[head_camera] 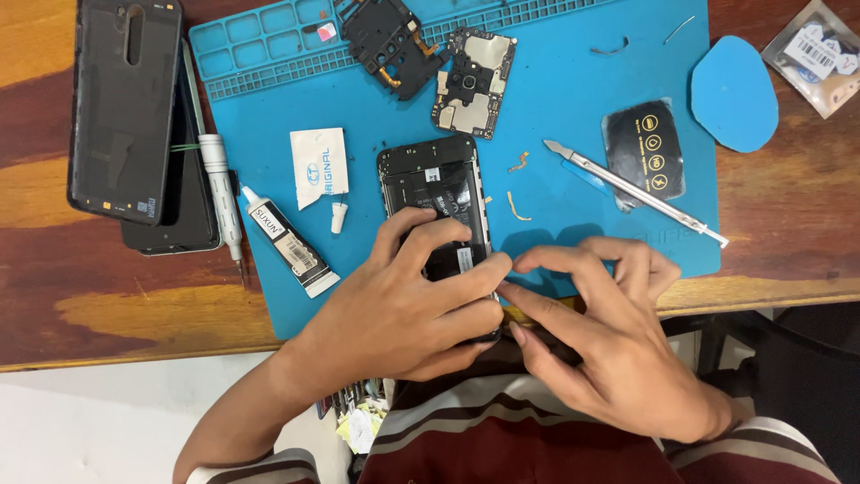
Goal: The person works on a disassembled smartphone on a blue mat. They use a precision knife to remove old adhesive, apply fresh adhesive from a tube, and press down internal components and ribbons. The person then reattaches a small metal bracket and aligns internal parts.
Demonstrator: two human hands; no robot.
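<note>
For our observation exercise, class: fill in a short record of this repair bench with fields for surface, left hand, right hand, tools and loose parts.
Surface: blue work mat on a wooden table
Left hand: left hand grips the opened phone, fingers across its lower half
Right hand: right hand, fingertips pinching at the phone's lower right edge
Tools: metal pry tool, screwdriver, glue tube
Loose parts: circuit board, black inner frame, back cover, black coil sticker
</note>
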